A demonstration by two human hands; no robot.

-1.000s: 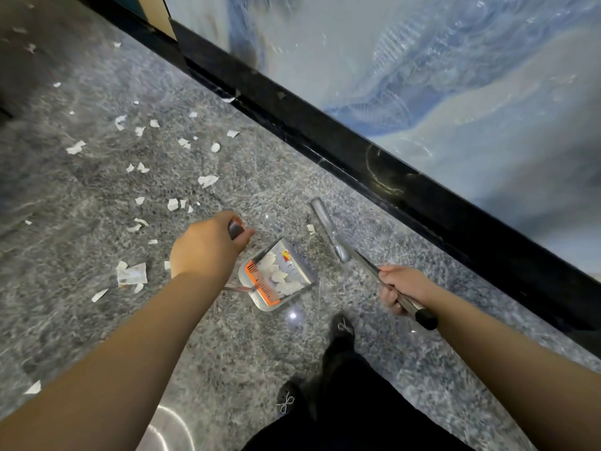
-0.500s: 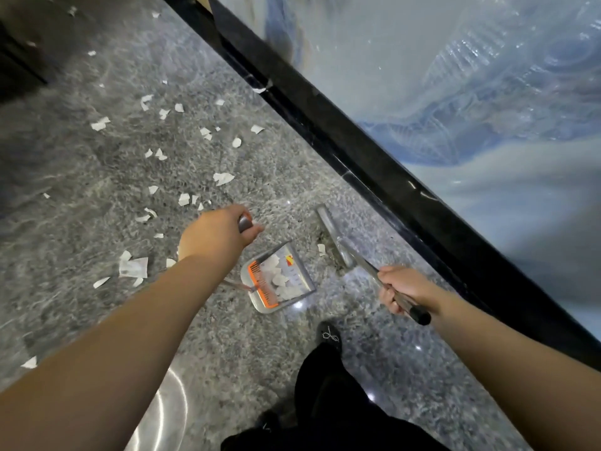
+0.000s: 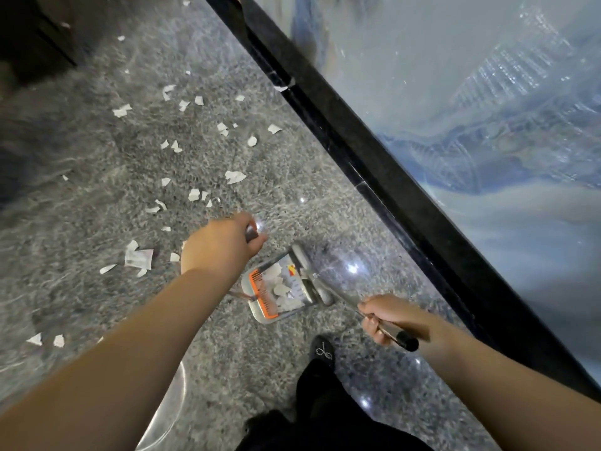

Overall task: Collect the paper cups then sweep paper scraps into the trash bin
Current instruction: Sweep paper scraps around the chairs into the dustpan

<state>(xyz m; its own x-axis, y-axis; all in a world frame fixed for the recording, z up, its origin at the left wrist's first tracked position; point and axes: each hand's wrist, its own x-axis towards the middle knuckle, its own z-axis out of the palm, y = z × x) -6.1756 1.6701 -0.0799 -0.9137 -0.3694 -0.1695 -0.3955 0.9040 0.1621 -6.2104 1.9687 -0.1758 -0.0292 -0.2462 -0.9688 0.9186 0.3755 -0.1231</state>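
The dark handle end of a grey long-handled dustpan is gripped by the left hand, while the black-tipped metal handle of a broom is clasped in the right hand. The broom head is pressed against the pan's open mouth, where white paper scraps lie beside an orange comb edge. More torn white scraps are scattered across the grey speckled stone floor towards its black skirting border. A black shoe is seen below.
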